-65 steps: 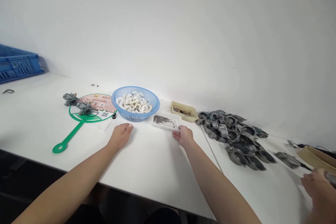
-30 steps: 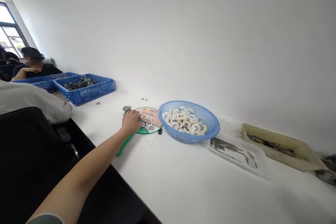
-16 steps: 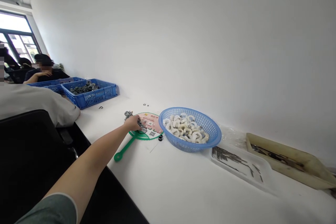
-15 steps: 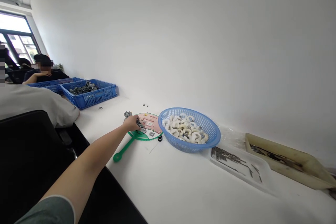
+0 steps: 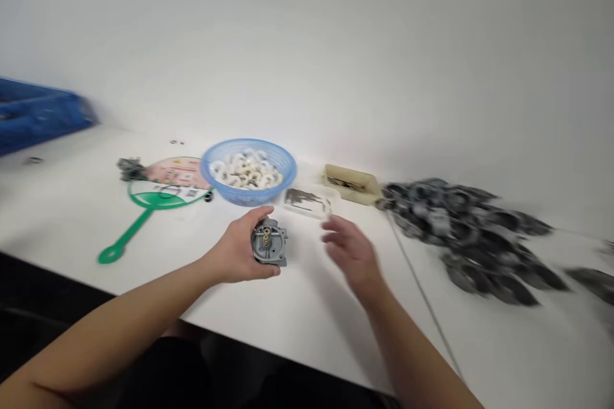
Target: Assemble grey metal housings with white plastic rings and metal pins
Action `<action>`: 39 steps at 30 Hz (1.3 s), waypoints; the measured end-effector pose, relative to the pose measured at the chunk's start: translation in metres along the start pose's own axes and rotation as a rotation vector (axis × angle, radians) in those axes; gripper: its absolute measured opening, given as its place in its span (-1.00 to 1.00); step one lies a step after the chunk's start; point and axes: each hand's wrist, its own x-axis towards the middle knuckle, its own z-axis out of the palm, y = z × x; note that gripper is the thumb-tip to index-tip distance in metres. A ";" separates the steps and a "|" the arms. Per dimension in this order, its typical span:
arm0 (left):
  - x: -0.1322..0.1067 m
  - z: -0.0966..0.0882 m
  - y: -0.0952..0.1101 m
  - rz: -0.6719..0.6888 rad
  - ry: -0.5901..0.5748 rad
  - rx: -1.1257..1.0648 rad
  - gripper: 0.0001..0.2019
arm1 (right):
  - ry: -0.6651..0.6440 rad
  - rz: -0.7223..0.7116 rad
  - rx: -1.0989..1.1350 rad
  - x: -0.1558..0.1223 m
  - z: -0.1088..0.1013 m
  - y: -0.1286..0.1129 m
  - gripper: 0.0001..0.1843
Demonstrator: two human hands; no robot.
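Observation:
My left hand grips a grey metal carburetor body by its sides, above the white table. Its open underside faces me, with brass jets standing in the middle. To the right, my right hand is in the air with its fingers apart and holds nothing; it is slightly blurred. Just beyond it lies a white tray of thin dark metal pins. Behind my left hand stands a blue plastic basket with white ring-shaped pieces in it.
A green-handled fan lies at left, with a grey metal part at its edge. A beige bin stands by the wall. Many dark metal parts are heaped at right. A blue crate is far left.
The view has swung right. My left hand has come back from the fan with the carburetor body. My right hand and the heap of dark parts have come into view.

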 end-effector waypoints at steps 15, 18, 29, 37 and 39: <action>0.026 0.057 -0.030 0.104 -0.231 -0.157 0.08 | -0.167 0.168 0.125 -0.009 0.018 0.015 -0.50; 0.027 0.059 -0.037 0.062 -0.246 -0.311 0.02 | 0.010 0.267 0.133 -0.007 0.020 0.021 -0.65; 0.024 0.073 -0.032 0.031 -0.133 -0.115 -0.30 | 0.175 0.314 0.069 -0.007 0.029 0.038 -0.56; 0.030 0.064 -0.041 -0.014 -0.231 -0.269 -0.25 | -0.004 0.164 -0.245 -0.009 0.018 0.038 -0.06; 0.032 0.065 -0.044 0.024 -0.245 -0.267 -0.28 | -0.098 0.089 -0.296 -0.008 0.014 0.035 -0.14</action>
